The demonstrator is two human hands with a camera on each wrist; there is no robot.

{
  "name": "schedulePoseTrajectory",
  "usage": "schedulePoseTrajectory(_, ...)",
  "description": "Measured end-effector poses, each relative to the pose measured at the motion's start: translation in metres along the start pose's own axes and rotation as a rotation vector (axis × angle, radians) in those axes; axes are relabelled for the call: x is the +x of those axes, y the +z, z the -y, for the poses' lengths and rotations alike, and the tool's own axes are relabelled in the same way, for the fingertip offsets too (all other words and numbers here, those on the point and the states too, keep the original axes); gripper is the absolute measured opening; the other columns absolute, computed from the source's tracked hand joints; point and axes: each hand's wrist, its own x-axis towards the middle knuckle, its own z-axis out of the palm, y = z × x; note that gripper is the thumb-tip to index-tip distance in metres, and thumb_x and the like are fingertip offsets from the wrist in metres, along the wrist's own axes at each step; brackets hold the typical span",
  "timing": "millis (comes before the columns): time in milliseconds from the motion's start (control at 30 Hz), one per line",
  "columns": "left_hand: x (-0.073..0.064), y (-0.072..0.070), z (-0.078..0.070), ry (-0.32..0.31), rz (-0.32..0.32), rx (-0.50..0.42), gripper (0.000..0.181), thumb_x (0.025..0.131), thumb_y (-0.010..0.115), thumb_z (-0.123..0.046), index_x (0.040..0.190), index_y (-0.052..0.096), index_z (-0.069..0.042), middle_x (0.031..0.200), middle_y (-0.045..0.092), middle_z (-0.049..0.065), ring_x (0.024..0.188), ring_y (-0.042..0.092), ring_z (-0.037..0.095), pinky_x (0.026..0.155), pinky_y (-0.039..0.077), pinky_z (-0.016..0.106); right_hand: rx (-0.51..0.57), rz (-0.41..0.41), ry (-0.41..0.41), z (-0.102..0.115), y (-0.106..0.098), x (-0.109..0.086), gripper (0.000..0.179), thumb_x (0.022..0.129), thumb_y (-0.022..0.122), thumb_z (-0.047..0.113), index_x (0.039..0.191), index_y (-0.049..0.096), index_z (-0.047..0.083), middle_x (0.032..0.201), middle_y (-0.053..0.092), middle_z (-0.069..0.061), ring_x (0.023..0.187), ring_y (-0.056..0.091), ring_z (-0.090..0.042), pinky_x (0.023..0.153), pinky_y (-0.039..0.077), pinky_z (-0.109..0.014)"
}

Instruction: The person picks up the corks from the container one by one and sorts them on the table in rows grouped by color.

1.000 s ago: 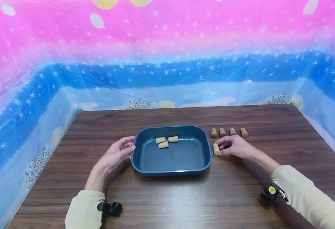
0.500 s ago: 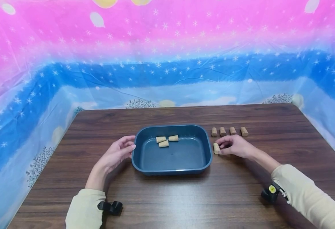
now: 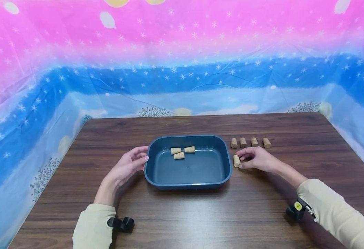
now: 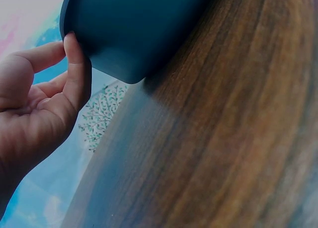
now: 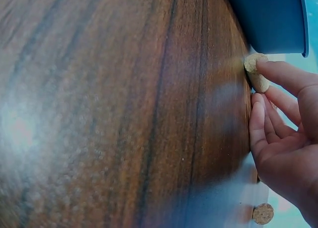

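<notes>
A dark blue rectangular tub (image 3: pixel 188 186) stands mid-table with 3 tapered cork stoppers (image 3: pixel 179 155) lying inside near its far left. At its left end my left hand (image 3: pixel 126 167) holds the rim, with thumb and bent fingertips against the edge and outer wall in the left wrist view. Just beyond the tub's right end, my right hand (image 3: pixel 259 159) pinches another cork stopper (image 3: pixel 236 161) between thumb and finger. In the right wrist view the thumb (image 5: pixel 280 73) lies on the near end of this pale cork (image 5: pixel 258 81), low by the tabletop; the other fingers curl below it.
Several more cork stoppers (image 3: pixel 254 142) stand in a row on the wooden table (image 3: pixel 182 218), behind my right hand. A pink and blue snowflake curtain (image 3: pixel 182 76) surrounds the table's back and sides. Black wrist cameras (image 3: pixel 121 224) hang from both sleeves.
</notes>
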Motion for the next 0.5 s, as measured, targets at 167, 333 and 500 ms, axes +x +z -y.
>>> schedulePoseTrajectory(167,0.0002,-0.0001,-0.0001,0.001,0.002,0.0,0.051,0.099,0.054,-0.008,0.144,0.033,0.005,0.109,0.053,0.015,0.085,0.06,0.015,0.079,0.053,0.026,-0.003,-0.004,0.004,0.0008,0.0008,-0.0002,0.042,0.082,0.077,0.012,0.118,0.063,-0.004,0.101,0.065,-0.008,0.096,0.058,-0.021,0.075,0.049,-0.027)
schedulePoseTrajectory(333,0.0005,-0.0003,-0.0001,-0.003,-0.001,-0.002,0.051,0.099,0.054,-0.008,0.144,0.033,0.005,0.109,0.053,0.014,0.086,0.06,0.014,0.08,0.053,0.026,-0.002,-0.006,0.004,0.0025,0.0007,-0.0011,0.044,0.082,0.077,0.012,0.119,0.062,-0.004,0.102,0.065,-0.009,0.097,0.058,-0.023,0.075,0.049,-0.026)
schedulePoseTrajectory(500,0.0009,-0.0003,0.0002,-0.006,-0.002,-0.005,0.051,0.099,0.054,-0.007,0.144,0.033,0.005,0.108,0.053,0.014,0.085,0.06,0.014,0.079,0.053,0.026,0.008,-0.007,0.009,0.0031,0.0007,-0.0015,0.047,0.081,0.078,0.013,0.121,0.061,-0.005,0.103,0.065,-0.01,0.099,0.058,-0.024,0.075,0.049,-0.026)
